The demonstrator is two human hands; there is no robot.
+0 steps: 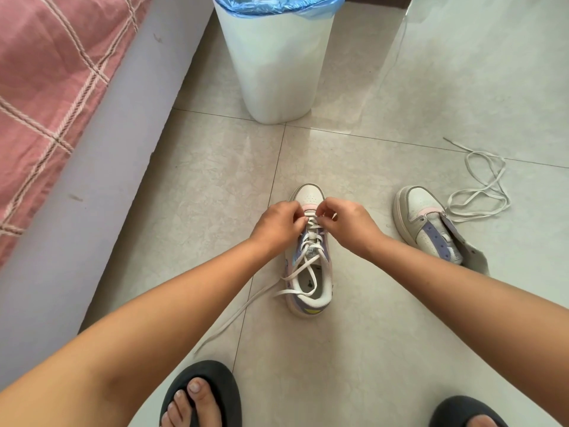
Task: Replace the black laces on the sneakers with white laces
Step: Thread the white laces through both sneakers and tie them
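While both hands work at the toe end of the near sneaker, the head view shows the left hand and right hand each with fingers curled in, pinching the white lace at the lowest eyelet rows; exact fingertip contact is partly hidden by the knuckles. That sneaker stands upright on the tiled floor, toe pointing away, already crossed with white lace up several rows, with loose ends trailing: one long tail runs back-left across the floor toward the person's foot in a dark slipper. Second sneaker sits well apart to the right, tongue flopped open, no lace in it; a spare white lace lies in loose loops just beside its toe. No black laces in view. White bin with blue liner stands beyond the shoes, bed with pink checked cover at left. Handling judgement: lace is light, flat, limp, likely to twist and slip back through eyelets, so best pinched close to the stiff tip or right at the eyelet; the sneaker is light and may slide when pulled.
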